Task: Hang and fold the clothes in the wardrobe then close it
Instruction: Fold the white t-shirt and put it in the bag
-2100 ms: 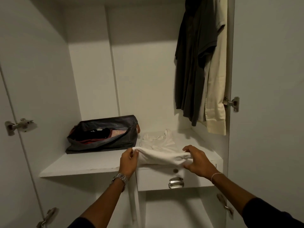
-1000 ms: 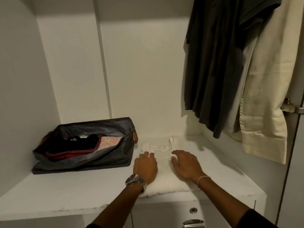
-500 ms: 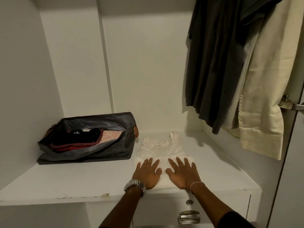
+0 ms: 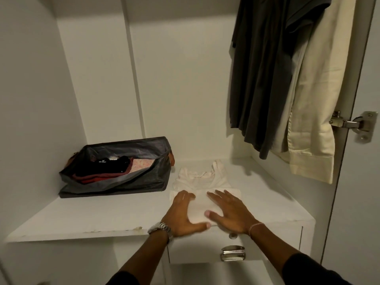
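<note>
A home bedroom wardrobe (image 4: 98, 79): shirts (image 4: 267, 79) hang at two o'clock, a bag of clothes (image 4: 115, 173) on the shelf (image 4: 82, 214) at nine.

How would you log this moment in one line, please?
both hands: left hand, right hand | flat on folded white garment | shelf

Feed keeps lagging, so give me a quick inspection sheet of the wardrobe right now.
Surface: white shelf, front edge chipped.
Job's things: white garment part-folded on the shelf; dark shirt and cream garment hanging at right.
Clutter: open grey bag of clothes, left of the garment.
Hands: left hand and right hand flat on the fold.
Cables: nothing seen.
Surroundings: drawer handle below; door hinge; doors open.
</note>
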